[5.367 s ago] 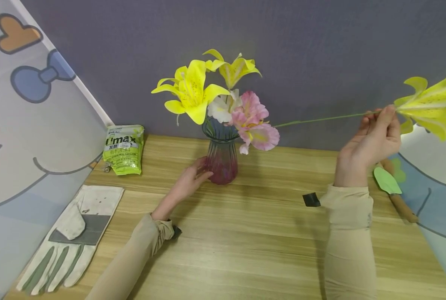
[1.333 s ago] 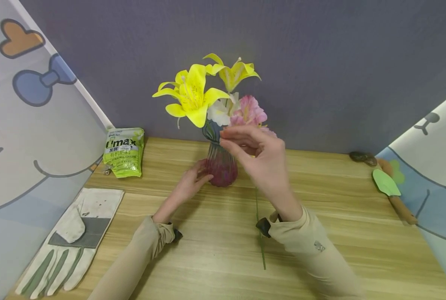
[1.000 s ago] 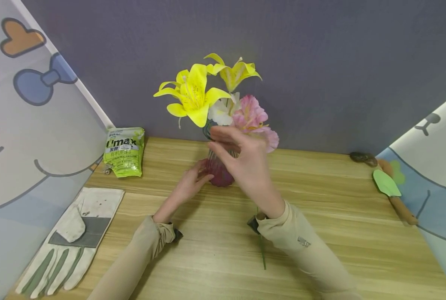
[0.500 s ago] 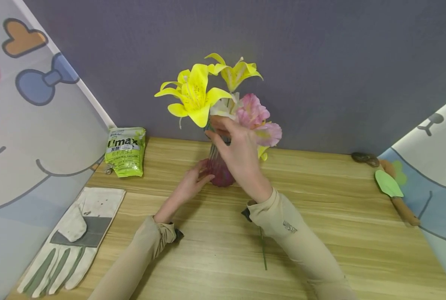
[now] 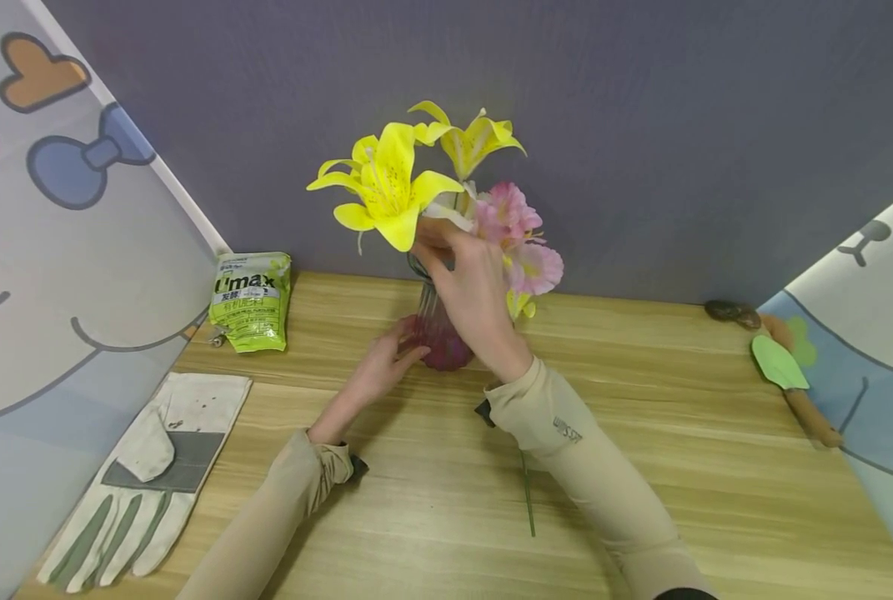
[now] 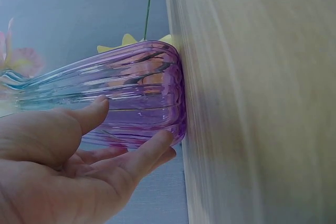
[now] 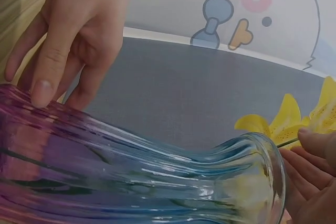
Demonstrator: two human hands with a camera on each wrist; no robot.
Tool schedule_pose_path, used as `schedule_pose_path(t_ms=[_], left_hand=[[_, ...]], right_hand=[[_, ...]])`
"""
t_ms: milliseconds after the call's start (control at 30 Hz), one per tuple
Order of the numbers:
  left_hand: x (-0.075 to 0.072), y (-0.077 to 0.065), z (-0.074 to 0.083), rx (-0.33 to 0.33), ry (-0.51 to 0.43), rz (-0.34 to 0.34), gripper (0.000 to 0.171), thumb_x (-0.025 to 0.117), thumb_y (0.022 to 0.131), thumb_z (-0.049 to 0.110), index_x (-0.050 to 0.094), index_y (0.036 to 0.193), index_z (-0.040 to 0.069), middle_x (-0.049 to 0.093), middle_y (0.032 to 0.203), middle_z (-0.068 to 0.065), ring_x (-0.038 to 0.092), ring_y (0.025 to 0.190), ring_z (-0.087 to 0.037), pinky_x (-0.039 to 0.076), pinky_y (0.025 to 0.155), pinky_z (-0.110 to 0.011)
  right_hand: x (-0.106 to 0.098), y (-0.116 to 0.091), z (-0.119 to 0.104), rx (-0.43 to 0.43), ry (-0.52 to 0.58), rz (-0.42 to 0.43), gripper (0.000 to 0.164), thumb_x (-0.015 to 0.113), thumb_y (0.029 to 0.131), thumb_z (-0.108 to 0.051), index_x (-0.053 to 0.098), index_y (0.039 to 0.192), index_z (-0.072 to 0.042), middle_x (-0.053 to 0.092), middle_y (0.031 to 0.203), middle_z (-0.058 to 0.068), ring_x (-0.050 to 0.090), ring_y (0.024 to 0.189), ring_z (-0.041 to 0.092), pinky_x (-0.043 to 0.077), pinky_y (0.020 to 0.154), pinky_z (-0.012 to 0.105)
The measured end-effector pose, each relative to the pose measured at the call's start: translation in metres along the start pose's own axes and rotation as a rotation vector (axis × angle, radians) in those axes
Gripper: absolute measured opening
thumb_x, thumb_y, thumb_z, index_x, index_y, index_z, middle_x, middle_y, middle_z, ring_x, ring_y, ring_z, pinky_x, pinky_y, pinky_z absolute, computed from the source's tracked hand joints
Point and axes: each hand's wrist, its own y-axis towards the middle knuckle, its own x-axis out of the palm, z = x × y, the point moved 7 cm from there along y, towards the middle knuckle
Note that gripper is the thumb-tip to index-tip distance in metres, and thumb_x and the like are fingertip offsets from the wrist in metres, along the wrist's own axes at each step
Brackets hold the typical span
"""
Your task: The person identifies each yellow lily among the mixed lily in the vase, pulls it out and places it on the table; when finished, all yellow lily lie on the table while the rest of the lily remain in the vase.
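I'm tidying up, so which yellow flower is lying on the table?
The yellow flower partly hidden behind the right hand, its green stem sticking out past the sleeve; the other two rise above the vase.

**Small booth, gardening theme**

This place seems to be a booth. A grey wall (image 5: 664, 142) closes the back edge of the table (image 5: 431, 508), cartoon panels (image 5: 56, 283) its sides. A fertilizer bag (image 5: 251, 304) in the back left corner, a work glove (image 5: 179, 458) along the left edge and a small trowel (image 5: 781, 364) by the right edge speak of gardening.
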Motion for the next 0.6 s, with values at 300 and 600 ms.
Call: schedule_pose_path(t_ms=[300,600], left_hand=[[-0.0005,0.0002,0.0026,0.002,0.016,0.006,0.057,0.066,0.107,0.005,0.040,0.153,-0.017,0.054,0.147,-0.037,0.060,0.132,-0.049,0.056,0.109,-0.051],[-0.0006,-0.0018,0.0043,-0.011,0.018,-0.003,0.059,0.066,0.107,0.006,0.039,0.155,-0.016,0.054,0.149,-0.037,0.060,0.133,-0.048,0.055,0.109,-0.052]], right_hand=[[0.0028,0.0050,0.0016,0.025,-0.012,0.000,0.021,0.075,0.102,-0.008,0.079,0.121,0.001,0.080,0.113,0.010,0.078,0.096,0.024,0.064,0.085,0.035],[0.0022,0.0042,-0.0003,0.004,-0.031,0.009,0.017,0.076,0.101,-0.008,0.081,0.114,0.001,0.081,0.104,0.011,0.078,0.091,0.025,0.064,0.079,0.035]])
